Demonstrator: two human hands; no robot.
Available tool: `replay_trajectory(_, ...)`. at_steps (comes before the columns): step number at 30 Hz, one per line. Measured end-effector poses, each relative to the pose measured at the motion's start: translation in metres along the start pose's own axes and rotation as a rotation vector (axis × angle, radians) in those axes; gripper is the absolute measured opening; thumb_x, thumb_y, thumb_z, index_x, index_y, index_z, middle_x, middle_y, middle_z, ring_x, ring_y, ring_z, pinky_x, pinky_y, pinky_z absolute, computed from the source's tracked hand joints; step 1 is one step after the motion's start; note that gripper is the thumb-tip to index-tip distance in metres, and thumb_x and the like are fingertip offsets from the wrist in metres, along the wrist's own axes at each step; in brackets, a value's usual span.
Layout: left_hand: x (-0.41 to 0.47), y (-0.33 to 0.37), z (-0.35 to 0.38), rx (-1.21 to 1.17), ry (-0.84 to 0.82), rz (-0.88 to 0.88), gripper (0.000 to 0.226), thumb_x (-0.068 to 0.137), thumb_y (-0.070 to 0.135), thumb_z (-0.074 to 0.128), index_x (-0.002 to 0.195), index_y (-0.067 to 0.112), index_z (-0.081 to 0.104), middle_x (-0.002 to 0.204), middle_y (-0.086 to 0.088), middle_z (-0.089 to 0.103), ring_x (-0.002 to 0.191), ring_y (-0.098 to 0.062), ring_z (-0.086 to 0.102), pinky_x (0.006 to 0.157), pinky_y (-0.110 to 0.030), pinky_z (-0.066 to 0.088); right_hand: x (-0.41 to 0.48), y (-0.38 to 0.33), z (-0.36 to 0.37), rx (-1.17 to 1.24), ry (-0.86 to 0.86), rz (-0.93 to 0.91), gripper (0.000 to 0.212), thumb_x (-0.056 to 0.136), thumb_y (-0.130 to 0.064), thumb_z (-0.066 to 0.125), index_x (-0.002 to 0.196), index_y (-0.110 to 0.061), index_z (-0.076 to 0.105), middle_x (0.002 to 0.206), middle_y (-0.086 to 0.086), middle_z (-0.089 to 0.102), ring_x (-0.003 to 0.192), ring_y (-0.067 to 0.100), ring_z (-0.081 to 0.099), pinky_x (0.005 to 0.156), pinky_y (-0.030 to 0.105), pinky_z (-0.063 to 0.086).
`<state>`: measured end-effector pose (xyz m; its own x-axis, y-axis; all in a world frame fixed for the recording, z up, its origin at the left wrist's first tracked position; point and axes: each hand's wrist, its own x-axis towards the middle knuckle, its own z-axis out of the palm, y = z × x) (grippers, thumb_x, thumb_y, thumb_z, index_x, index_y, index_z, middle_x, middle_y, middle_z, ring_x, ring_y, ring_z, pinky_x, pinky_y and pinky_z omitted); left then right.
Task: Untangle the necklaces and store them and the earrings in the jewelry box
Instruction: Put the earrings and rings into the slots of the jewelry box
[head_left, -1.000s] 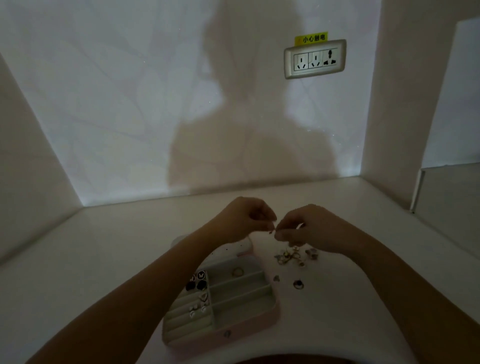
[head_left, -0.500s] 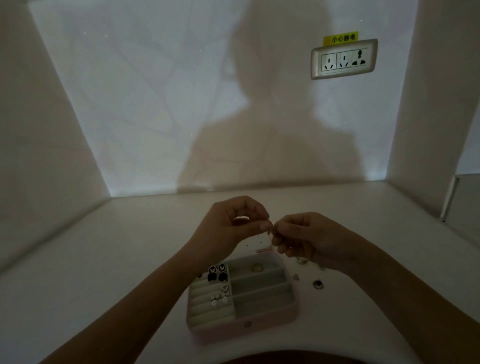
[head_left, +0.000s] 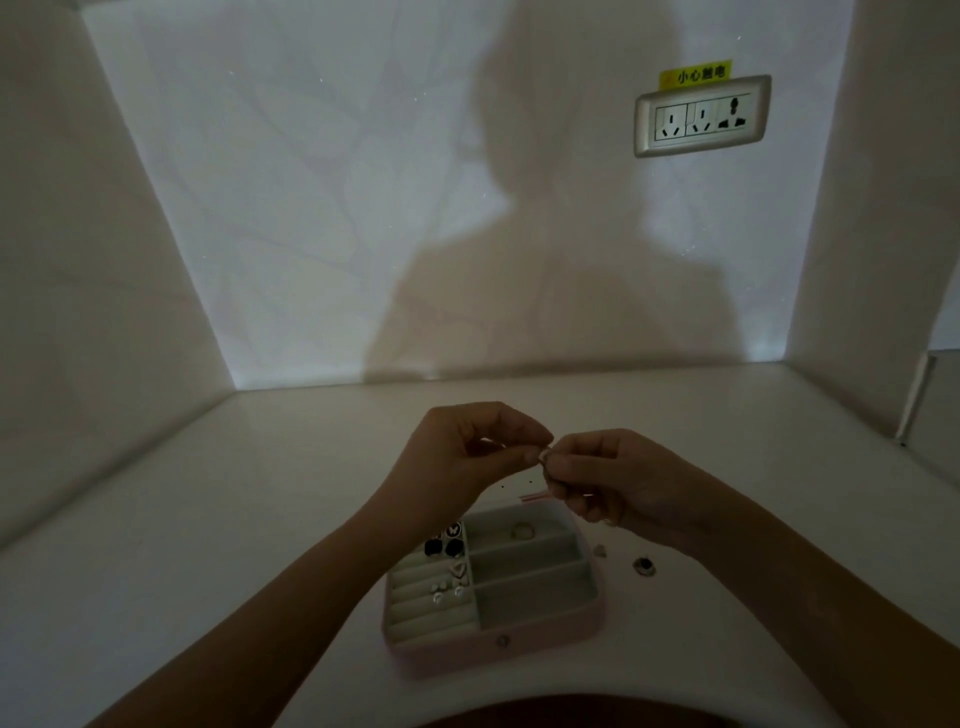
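A small piece (head_left: 544, 457), too dim to identify, is pinched at the fingertips of both hands, above the back edge of the open box (head_left: 498, 642). The left hand (head_left: 467, 457) and right hand (head_left: 608, 478) meet there with fingers curled and forearms angling inward. Earrings (head_left: 457, 571) sit in the box's left slots. A loose stud (head_left: 644, 566) lies on the table (head_left: 208, 519) to the right of the box.

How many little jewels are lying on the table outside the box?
2. A small pale piece lies just right of the jewelry box; a dark round piece lies farther right. More may be hidden under the right hand.
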<state>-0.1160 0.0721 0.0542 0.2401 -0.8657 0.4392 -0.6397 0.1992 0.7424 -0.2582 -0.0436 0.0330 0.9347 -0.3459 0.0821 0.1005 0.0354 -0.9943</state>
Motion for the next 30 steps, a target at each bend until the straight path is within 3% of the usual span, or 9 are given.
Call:
replay_trajectory(6,-0.008,-0.006,-0.004,-0.014,-0.055,-0.238,0.008,0.081,0.015,0.068,0.076,0.019,0.072,0.063,0.004,0.070,0.058,-0.008,0.065,0.057,-0.017,0.051,0.000,0.010,0.008,-0.522,0.116,-0.189,0.005,0.082,-0.011,0.070,0.078,-0.010,0.070,0.059,-0.003,0.064,0.051,0.007,0.057,0.051,0.018,0.046)
replay_trajectory(12,-0.021,-0.005,-0.014,-0.104,-0.075,-0.301,0.009,0.074,0.007,0.074,0.078,0.014,0.074,0.070,-0.005,0.073,0.064,-0.012,0.068,0.064,-0.019,0.054,0.001,0.017,0.012,-0.587,0.132,-0.264,0.007,0.081,-0.013,0.071,0.077,-0.019,0.070,0.058,-0.012,0.064,0.050,0.003,0.056,0.052,0.017,0.046)
replay_trajectory(17,-0.032,-0.006,-0.019,0.031,-0.099,-0.322,0.011,0.082,0.012,0.068,0.088,0.020,0.073,0.075,-0.001,0.073,0.067,-0.011,0.069,0.062,-0.018,0.054,0.004,0.023,0.017,-0.688,0.109,-0.308,0.004,0.081,-0.021,0.070,0.080,-0.025,0.069,0.067,-0.009,0.067,0.056,0.002,0.059,0.058,0.015,0.049)
replay_trajectory(22,-0.043,-0.015,-0.038,0.092,-0.124,-0.520,0.010,0.081,0.007,0.067,0.084,0.015,0.072,0.077,-0.003,0.074,0.065,-0.010,0.068,0.058,-0.012,0.050,0.013,0.032,0.005,-0.963,0.267,-0.380,0.007,0.087,-0.026,0.064,0.085,-0.021,0.068,0.079,-0.009,0.066,0.072,0.003,0.060,0.066,0.009,0.045)
replay_trajectory(25,-0.049,-0.020,-0.048,0.121,-0.210,-0.620,0.009,0.078,0.007,0.071,0.081,0.016,0.075,0.076,-0.003,0.074,0.057,-0.004,0.063,0.054,-0.013,0.048,0.017,0.042,-0.004,-1.159,0.322,-0.371,0.010,0.091,-0.026,0.058,0.090,-0.020,0.066,0.085,-0.008,0.061,0.074,0.002,0.055,0.068,0.011,0.039)
replay_trajectory(30,-0.046,-0.025,-0.051,0.244,-0.339,-0.654,0.012,0.080,0.014,0.071,0.080,0.025,0.076,0.074,0.008,0.069,0.045,0.002,0.045,0.048,-0.013,0.040,0.021,0.047,-0.007,-1.241,0.248,-0.317,0.015,0.093,-0.031,0.055,0.093,-0.019,0.066,0.086,-0.010,0.055,0.076,0.003,0.052,0.067,0.008,0.036)
